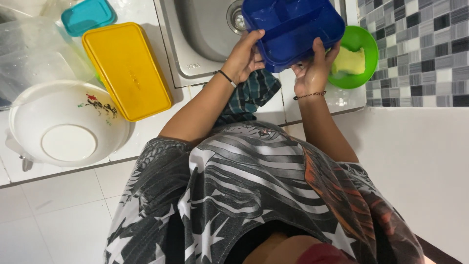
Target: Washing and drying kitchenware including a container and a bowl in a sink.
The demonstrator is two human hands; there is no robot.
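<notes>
Progress, judged: washing partly done; blue box in hand, other pieces set out left.

- Far left: clear plastic bag (29,54), contents unclear.
- Lower left: white bowl (66,124) on worktop (146,132), empty.
- Upper left: teal lid (88,16), yellow lid (126,70) flat.
- Top centre: steel sink (202,34), basin bare.
- Left hand (243,58) curled round blue divided box (293,27), held over sink edge; compartments look empty, wet.
- Plaid cloth (249,95) below box.
- Right hand (312,71) clasps box's near rim.
- Upper right: green bowl (361,56) holds yellow sponge (349,61).

blue box (293,24): glossy plastic | sink (205,34): brushed metal | cloth (249,95): seemingly woven
</notes>
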